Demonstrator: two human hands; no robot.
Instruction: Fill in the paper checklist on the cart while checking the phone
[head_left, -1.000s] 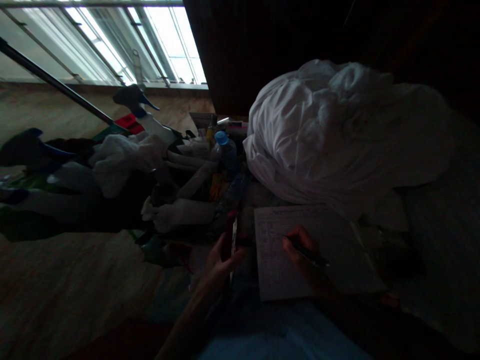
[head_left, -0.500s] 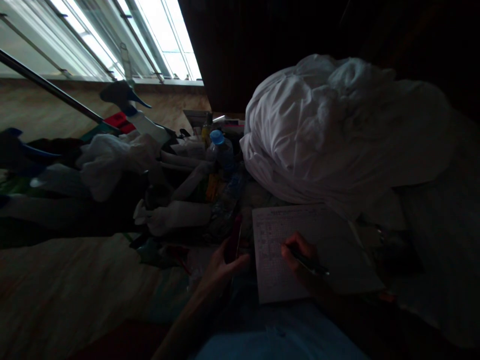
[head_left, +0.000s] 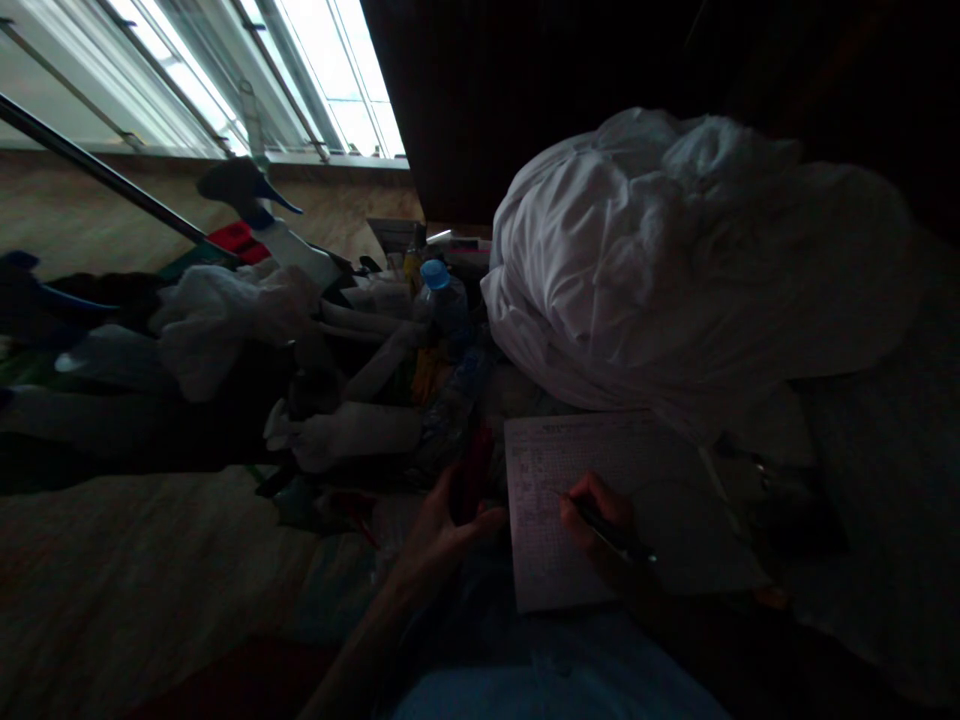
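A printed form sheet (head_left: 536, 560) with a table of rows lies in front of me, filling the lower middle of the view. My right hand (head_left: 600, 510) rests on it, fingers closed around a dark pen (head_left: 619, 537) whose tip meets the left part of the rows. To the left of the paper, my left hand (head_left: 442, 535) grips a thin dark red slab, which looks like a phone (head_left: 474, 470). Its face is too dark to read.
A large white cloth bundle (head_left: 600, 260) stands beyond the sheet. To the left are a clear bottle with a blue cap (head_left: 434, 275), a spray bottle (head_left: 300, 250), a crumpled plastic bag (head_left: 217, 310) and a white roll (head_left: 367, 432). A long pole (head_left: 97, 165) slants at upper left.
The phone has turned slightly in my left hand, showing more of its red face. My right hand has shifted a little left on the sheet, still with the pen.
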